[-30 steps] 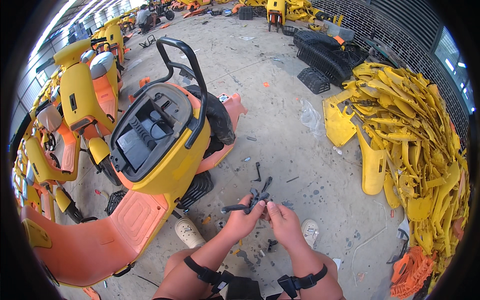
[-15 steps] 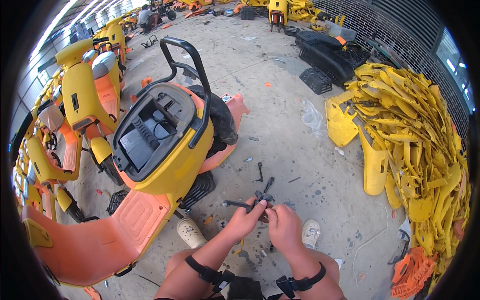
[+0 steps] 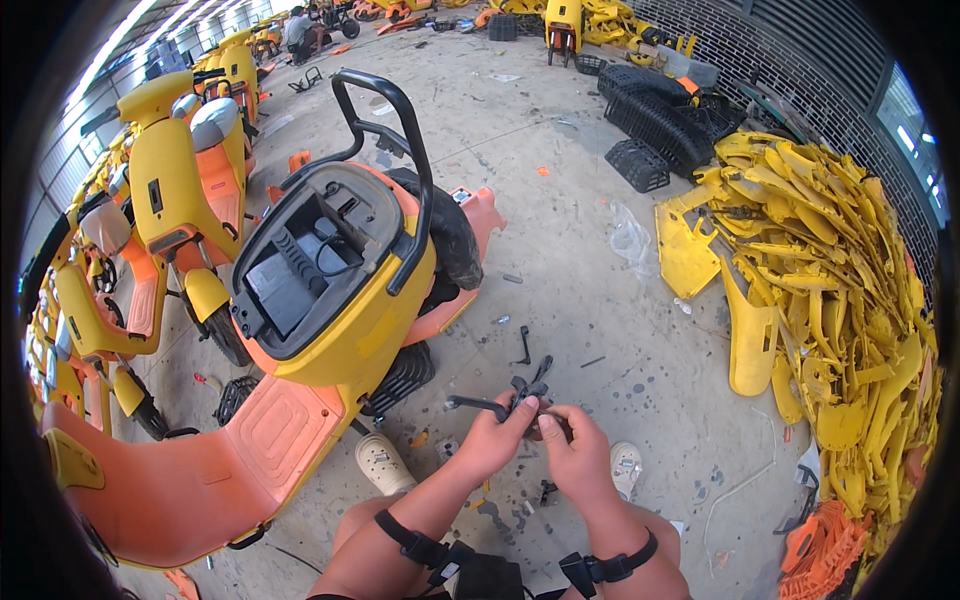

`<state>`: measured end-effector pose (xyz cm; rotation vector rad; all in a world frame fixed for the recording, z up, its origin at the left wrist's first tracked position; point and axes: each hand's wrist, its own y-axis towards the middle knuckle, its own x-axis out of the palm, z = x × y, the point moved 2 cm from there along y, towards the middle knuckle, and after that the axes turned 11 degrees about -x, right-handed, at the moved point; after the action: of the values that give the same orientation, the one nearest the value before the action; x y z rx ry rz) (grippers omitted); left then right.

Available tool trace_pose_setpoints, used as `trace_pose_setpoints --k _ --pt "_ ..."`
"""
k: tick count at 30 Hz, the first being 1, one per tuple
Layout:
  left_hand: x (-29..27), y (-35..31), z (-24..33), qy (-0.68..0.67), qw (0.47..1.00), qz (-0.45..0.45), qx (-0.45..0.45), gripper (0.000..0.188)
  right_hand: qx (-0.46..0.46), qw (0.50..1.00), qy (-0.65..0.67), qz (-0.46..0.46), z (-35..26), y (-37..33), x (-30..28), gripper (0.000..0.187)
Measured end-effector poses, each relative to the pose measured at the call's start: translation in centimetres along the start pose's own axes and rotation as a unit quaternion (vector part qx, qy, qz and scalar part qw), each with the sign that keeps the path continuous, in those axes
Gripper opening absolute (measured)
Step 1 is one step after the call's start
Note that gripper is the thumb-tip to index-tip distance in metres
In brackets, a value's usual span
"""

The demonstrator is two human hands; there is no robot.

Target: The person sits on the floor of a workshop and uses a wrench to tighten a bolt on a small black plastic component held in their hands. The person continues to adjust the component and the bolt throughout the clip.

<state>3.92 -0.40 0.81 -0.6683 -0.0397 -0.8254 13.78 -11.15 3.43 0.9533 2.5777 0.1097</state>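
Note:
Over the floor between my knees, my left hand (image 3: 500, 437) is closed round a black part with several arms (image 3: 476, 403); one bent arm sticks out to the left, another points away from me. Close against it on the right is my right hand (image 3: 577, 452), its thumb and fingers pinched on a small dark piece (image 3: 557, 424). Whether that piece belongs to the same part cannot be made out. At my left stands a yellow and orange scooter (image 3: 360, 325) with its seat off and the grey compartment (image 3: 300, 265) exposed.
A small black bent part (image 3: 524, 345) lies on the stained concrete floor beyond my hands. To the right rises a heap of yellow panels (image 3: 830, 280), with orange pieces (image 3: 823, 548) near its foot. Black baskets (image 3: 640, 163) lie farther off. More scooters (image 3: 165, 190) line the left; a person (image 3: 298, 35) crouches far back.
My right hand has shifted slightly right, apart from the left fingertips, so the dark piece in its pinch shows more. The left hand keeps its hold. The whole view has shifted a little.

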Motion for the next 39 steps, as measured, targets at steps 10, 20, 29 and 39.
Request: trace_pose_setpoints --k 10,20,29,39 --pt "0.2 -0.5 0.8 0.07 0.997 0.015 0.036 0.042 0.249 0.953 0.155 -0.07 0.4 0.7 -0.7 0.053" --pt "0.1 0.2 0.2 0.063 0.998 0.009 0.0 0.038 0.108 0.993 0.013 -0.047 1.5 0.0 -0.1 0.041" --pt "0.0 1.1 -0.3 0.004 0.999 -0.045 -0.025 0.032 -0.097 0.975 -0.199 -0.033 -0.2 0.5 -0.5 0.03" --pt "0.4 0.1 0.7 0.056 0.998 0.023 -0.007 0.035 0.118 0.992 -0.023 -0.036 0.9 0.3 -0.4 0.049"
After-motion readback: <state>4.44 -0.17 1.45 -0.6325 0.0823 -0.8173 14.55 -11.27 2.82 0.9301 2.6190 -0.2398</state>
